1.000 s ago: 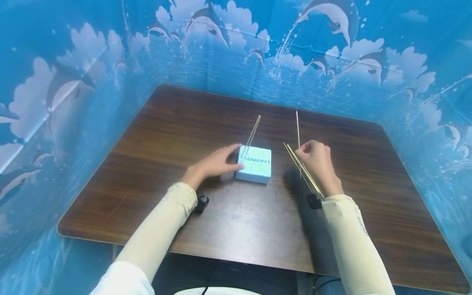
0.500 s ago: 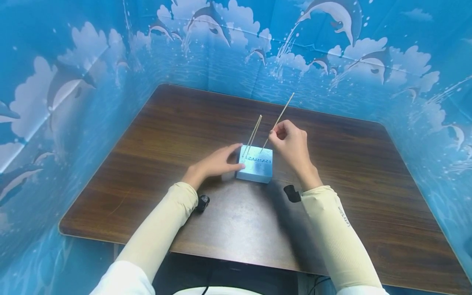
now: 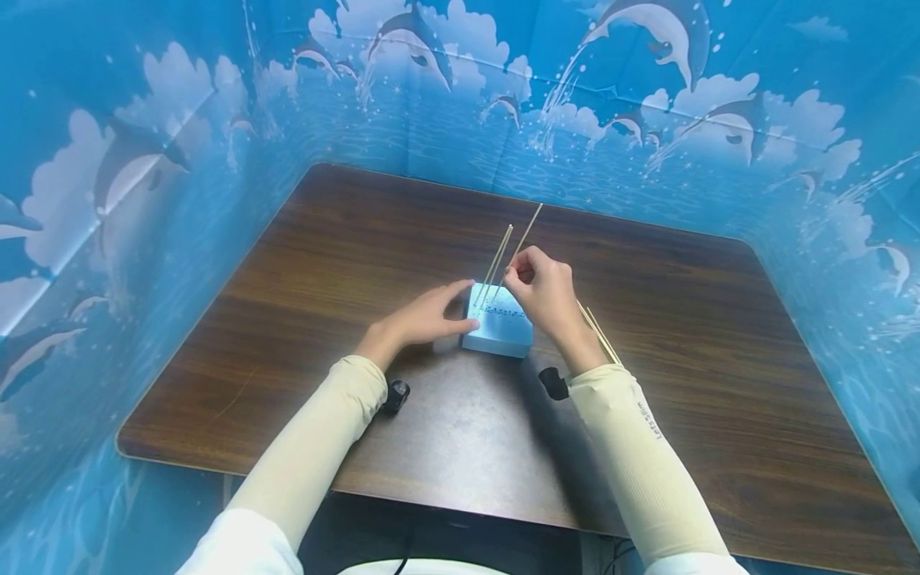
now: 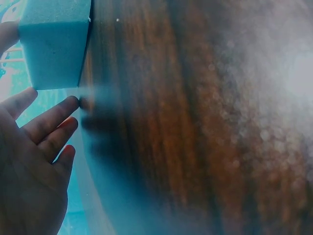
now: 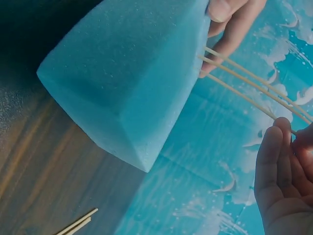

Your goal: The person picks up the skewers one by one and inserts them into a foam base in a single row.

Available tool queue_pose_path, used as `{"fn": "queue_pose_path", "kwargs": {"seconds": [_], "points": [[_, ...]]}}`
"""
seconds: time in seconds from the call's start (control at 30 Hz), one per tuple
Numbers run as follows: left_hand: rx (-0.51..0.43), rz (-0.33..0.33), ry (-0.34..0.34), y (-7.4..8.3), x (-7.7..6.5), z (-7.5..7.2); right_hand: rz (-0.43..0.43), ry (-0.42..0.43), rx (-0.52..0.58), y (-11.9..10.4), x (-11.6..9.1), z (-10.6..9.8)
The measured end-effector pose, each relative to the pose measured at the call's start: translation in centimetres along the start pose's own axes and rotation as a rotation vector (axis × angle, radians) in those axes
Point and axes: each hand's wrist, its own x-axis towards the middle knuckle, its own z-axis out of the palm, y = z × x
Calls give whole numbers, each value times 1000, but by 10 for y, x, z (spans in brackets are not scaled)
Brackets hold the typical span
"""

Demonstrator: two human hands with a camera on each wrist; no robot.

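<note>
A pale blue foam block (image 3: pixel 496 344) rests on the table, with a row of small dark marks across its top. Two thin wooden skewers (image 3: pixel 498 257) stand tilted in it near the left end. My left hand (image 3: pixel 413 321) touches the block's left side, thumb at the front and index finger at the back; the other fingers (image 4: pixel 51 122) are extended apart from it. Above the block, my right hand (image 3: pixel 549 295) pinches another skewer (image 3: pixel 530 225) between thumb and fingertips. Its lower end meets the block's top beside the standing pair (image 5: pixel 259 88); how deep it sits cannot be seen.
Loose skewers (image 3: pixel 598 329) lie on the brown wooden table (image 3: pixel 345 239), partly hidden behind my right wrist. Black wrist cameras (image 3: pixel 553 383) sit under both forearms. A blue dolphin-print cloth (image 3: pixel 431 144) hangs around the table's back and sides.
My right hand has come from the loose skewers on the right with one skewer, moving left and down to the block's top. The left hand has stayed on the block.
</note>
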Motion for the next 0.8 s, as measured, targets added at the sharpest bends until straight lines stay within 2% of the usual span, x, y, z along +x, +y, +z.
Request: {"fn": "queue_pose_path", "kwargs": {"seconds": [0.2,0.4,0.63,0.8], "points": [[2,18,9,-1,0,0,-19,-4,-17,7,-3,10],[-1,25,14,0,1,1,-14,-70,-17,13,-11,22],[-4,30,18,-2,2,1,106,-127,-32,19,-15,16],[-2,38,7,-4,2,1,233,-176,-103,45,-22,-4]]}}
